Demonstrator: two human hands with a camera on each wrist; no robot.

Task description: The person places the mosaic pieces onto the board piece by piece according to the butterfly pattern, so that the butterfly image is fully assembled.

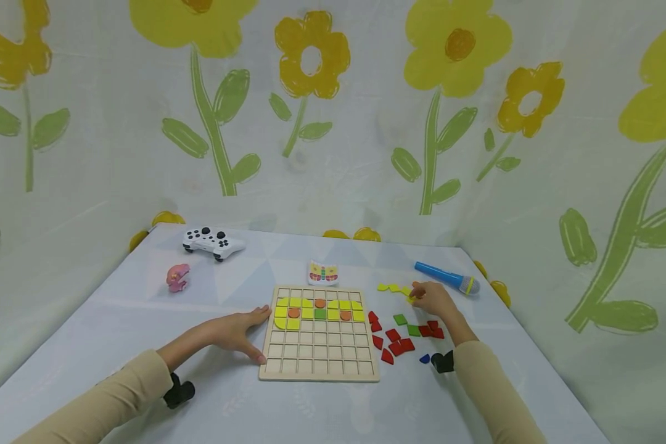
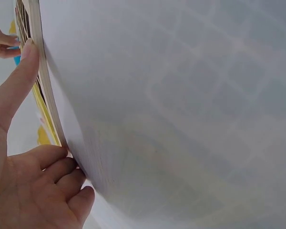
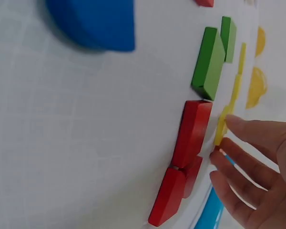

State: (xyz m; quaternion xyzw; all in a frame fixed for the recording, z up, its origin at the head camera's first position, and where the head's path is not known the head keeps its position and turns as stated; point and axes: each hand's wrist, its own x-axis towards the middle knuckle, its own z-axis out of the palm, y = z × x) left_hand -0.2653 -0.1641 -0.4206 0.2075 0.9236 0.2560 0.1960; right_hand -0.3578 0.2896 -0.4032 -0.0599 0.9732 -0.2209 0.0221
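Observation:
In the head view my left hand point(image 1: 233, 332) is at the left edge of a wooden grid board point(image 1: 319, 377), thumb and fingers spread. The left wrist view shows the thumb point(image 2: 25, 67) along the board's edge and the fingertips against its side. Yellow tiles point(image 1: 282, 312), orange discs point(image 1: 320, 303) and a green square point(image 1: 320, 314) fill cells in the board's upper rows. My right hand point(image 1: 436, 301) is over loose yellow pieces point(image 1: 394, 288) beyond the board's right side. Its thumb point(image 3: 248, 128) and fingers are apart, tips right at a yellow piece point(image 3: 221, 125).
Red pieces point(image 1: 393, 335), green pieces point(image 1: 401, 319) and a blue piece point(image 1: 424, 358) lie right of the board. A butterfly pattern card point(image 1: 323, 273) stands behind it. A blue toy microphone point(image 1: 441, 274), white game controller point(image 1: 211, 243) and pink toy point(image 1: 177, 277) lie farther back.

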